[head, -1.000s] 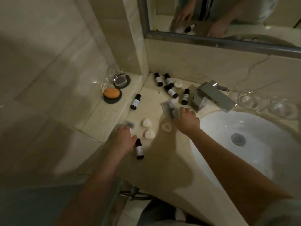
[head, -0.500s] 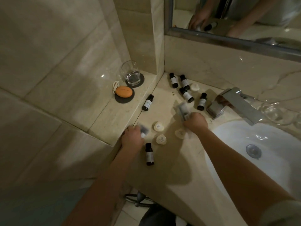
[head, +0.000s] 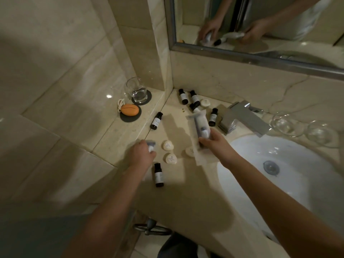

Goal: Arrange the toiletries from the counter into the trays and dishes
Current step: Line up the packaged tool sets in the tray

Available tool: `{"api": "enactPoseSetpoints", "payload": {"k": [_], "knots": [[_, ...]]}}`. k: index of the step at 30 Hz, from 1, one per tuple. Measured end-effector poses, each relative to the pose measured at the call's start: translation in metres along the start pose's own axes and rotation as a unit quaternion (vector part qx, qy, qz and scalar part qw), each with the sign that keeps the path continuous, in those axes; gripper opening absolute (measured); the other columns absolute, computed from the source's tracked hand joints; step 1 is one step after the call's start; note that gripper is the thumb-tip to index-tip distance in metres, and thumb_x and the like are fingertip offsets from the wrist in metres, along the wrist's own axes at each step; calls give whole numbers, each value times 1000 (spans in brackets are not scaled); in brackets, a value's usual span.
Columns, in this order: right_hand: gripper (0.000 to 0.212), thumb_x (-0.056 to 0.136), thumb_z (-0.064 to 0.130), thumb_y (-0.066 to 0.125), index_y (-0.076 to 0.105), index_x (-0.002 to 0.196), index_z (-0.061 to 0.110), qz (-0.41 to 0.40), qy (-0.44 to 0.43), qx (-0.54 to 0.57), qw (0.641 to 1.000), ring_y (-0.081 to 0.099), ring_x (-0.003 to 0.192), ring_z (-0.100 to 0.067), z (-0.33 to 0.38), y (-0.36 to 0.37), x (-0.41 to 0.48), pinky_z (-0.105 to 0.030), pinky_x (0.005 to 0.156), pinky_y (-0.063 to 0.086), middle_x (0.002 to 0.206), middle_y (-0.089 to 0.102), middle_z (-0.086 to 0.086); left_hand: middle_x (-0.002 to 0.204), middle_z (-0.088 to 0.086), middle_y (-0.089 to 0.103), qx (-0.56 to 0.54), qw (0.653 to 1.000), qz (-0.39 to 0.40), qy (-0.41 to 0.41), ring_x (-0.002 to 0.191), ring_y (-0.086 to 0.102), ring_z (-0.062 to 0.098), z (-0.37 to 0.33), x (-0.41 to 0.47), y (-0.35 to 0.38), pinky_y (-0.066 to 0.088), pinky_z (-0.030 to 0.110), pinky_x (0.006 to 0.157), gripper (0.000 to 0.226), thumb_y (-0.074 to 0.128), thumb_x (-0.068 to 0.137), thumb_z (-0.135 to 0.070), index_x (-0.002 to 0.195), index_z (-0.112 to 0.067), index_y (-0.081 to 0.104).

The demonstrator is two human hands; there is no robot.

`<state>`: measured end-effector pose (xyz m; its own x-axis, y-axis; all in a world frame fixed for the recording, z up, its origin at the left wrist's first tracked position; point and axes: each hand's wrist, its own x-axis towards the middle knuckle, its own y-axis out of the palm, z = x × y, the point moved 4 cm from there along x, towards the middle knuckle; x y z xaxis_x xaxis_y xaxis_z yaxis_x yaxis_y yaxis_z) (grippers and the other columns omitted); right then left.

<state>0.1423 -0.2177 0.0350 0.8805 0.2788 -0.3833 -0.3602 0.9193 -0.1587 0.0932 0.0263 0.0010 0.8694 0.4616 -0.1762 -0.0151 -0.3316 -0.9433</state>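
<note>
Gripping a clear wrapped packet (head: 200, 125) in right hand (head: 216, 144), fingers curled round its lower part. Raised higher than a moment ago, upright above the desk (head: 186, 192). Pinching a small packet (head: 151, 145) in left hand (head: 142, 153), about where it was. Apparently finished with picking up, so next carrying to a glass dish (head: 273, 121). Leaving bottles (head: 158, 175) and soaps (head: 168, 145) scattered on the desk for now.

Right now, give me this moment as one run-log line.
left hand: grips small pale item | right hand: holds clear plastic packet | dark bottles, round soaps: loose on counter
</note>
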Motion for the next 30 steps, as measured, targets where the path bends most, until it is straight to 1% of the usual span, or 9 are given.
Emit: {"api": "enactPoseSetpoints", "payload": {"k": [5,9,13,15,18,22,26,28,30], "knots": [[25,89,15,59,56,113,18,4,-25,41,999,62,86,-17,-1,-32,-39,-30,78,50,97,64,-1,114,11,59,-171,984,-36,42,101,57,28,-58,-29,-26,49,37,82,43,63,82,-21,121,-8,52],[10,88,15,60,61,95,21,-60,-42,46,996,61,82,-19,-11,-73,-70,-36,76,51,89,65,-4,93,3,59,-345,937,24,50,77,55,15,-122,-63,-30,44,22,59,20,62,83,-20,101,-14,55],[9,89,13,58,60,97,15,-122,-41,62,990,60,78,-19,-26,-125,-102,-31,68,50,87,63,-8,85,2,60,-502,849,167,-6,70,57,12,-188,-99,-16,46,20,53,16,50,90,-22,105,-16,53],[8,90,12,57,60,97,14,-156,-42,74,984,58,73,-17,-34,-151,-119,-24,61,50,83,61,-6,75,6,55,-567,782,256,-30,61,52,15,-217,-116,-4,45,16,45,16,43,90,-16,100,-10,54],[7,90,11,57,60,92,18,-206,-35,81,975,57,69,-15,-50,-190,-142,-24,59,50,80,61,-4,73,8,54,-604,710,362,-30,55,52,17,-256,-135,17,46,21,47,18,52,89,-26,95,-9,53],[11,88,12,59,61,91,22,-272,-28,87,958,60,75,-19,-73,-240,-171,-34,67,51,85,64,-5,82,9,67,-582,708,401,4,58,66,17,-308,-156,39,55,27,59,7,51,92,-9,94,-10,57],[16,89,9,57,58,86,24,-325,-11,96,941,59,70,-13,-91,-288,-198,-18,57,49,78,62,3,82,7,68,-558,712,424,45,71,68,17,-360,-169,70,56,26,63,21,39,97,-6,93,-9,60],[13,88,10,58,58,90,23,-339,7,92,936,60,76,-16,-104,-311,-207,-25,64,49,84,63,0,76,4,68,-547,720,423,59,70,67,13,-385,-172,86,55,21,64,21,41,96,-5,90,-8,61],[20,85,8,59,56,102,18,-358,18,88,929,60,82,-20,-116,-334,-213,-34,70,50,93,64,-5,81,6,67,-539,718,438,56,73,66,15,-409,-176,103,53,27,73,18,42,95,-5,95,-6,61]]}}
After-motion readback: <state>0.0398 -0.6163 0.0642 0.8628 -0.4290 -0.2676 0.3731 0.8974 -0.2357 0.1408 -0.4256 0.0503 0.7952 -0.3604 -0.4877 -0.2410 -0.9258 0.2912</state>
